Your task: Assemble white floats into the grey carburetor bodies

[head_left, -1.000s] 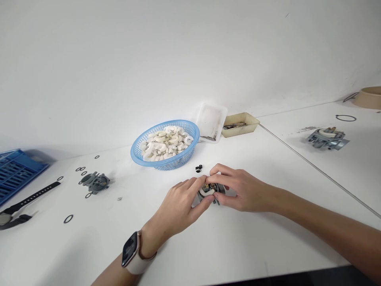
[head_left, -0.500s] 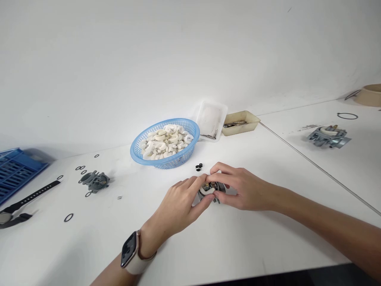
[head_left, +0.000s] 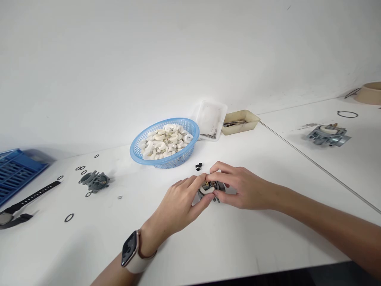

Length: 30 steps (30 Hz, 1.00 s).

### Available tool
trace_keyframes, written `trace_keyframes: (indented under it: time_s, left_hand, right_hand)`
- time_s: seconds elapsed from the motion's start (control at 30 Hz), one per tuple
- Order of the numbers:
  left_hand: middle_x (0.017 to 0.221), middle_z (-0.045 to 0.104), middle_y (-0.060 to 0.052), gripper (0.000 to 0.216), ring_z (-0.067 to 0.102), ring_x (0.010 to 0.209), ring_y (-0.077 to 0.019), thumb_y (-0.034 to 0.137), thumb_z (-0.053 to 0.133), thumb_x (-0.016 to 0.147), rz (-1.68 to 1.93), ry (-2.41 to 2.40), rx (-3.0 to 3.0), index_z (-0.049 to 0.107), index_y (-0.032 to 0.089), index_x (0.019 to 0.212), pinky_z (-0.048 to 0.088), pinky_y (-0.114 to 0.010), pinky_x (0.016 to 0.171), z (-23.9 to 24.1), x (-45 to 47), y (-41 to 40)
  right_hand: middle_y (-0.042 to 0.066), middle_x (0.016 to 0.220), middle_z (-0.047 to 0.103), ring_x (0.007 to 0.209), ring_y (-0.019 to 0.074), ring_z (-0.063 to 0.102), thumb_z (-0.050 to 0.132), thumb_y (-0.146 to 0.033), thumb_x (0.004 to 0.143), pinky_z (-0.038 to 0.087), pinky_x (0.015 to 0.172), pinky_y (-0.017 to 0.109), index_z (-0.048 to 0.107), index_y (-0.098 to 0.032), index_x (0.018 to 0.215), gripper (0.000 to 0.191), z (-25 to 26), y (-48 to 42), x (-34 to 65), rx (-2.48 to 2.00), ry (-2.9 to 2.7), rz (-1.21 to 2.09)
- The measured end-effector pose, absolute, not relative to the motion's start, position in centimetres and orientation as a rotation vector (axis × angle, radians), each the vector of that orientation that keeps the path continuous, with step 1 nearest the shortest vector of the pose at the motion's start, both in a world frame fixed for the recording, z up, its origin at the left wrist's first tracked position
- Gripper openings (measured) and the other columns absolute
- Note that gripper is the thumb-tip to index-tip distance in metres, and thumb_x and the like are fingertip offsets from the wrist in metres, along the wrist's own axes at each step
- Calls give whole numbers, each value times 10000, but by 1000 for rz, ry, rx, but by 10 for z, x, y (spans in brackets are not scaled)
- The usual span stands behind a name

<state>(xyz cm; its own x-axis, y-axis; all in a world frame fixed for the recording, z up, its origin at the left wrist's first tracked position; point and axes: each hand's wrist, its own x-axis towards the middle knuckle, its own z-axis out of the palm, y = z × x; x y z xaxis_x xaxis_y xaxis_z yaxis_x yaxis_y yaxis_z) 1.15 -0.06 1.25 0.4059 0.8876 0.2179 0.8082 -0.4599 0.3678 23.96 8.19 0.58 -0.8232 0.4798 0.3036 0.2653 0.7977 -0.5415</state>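
White table [head_left: 226,246], white wall [head_left: 178,51]; left hand [head_left: 178,206], right hand [head_left: 241,189] clasp carburetor [head_left: 209,188].

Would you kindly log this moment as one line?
left hand: grips carburetor | right hand: grips same | blue basket: behind, apart

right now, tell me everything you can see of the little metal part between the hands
The metal part is a small grey casting, mostly hidden by fingers. A white curved piece sits on its top, with a brass-coloured spot beside it. It seems to rest on the white table, in front of the blue basket. The left hand pinches its left side and the right hand grips its right.
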Motion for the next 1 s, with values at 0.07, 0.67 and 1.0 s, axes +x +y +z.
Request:
trace_keyframes:
  time_s: [0.07, 0.67, 1.0]
  left_hand:
    - [1054, 717, -19, 268, 681, 854, -216, 424, 503, 1121, 573, 1506, 2463, 517, 254, 1327, 504, -349, 750, 12, 11, 0]
    - [1100, 715, -19, 288, 682, 890, -218, 417, 520, 1114, 578, 1506, 2450, 510, 259, 1355, 503, -354, 768, 9, 11, 0]
    - [1065, 715, -17, 282, 678, 859, -211, 417, 516, 1113, 583, 1512, 2469, 519, 252, 1342, 504, -341, 739, 11, 11, 0]
  right_hand:
    - [21, 1163, 600, 556, 53, 409, 576, -246, 1002, 421, 553, 261, 669, -258, 1238, 254, 5, 82, 240, -560, -2555, 677]
    - [9, 1198, 597, 564, 48, 439, 579, -263, 1002, 421, 565, 269, 654, -272, 1236, 246, 2, 84, 240, -559, -2556, 678]
    - [-1, 1205, 593, 552, 39, 410, 583, -257, 1006, 416, 559, 265, 655, -280, 1256, 261, 3, 83, 242, -569, -2565, 677]
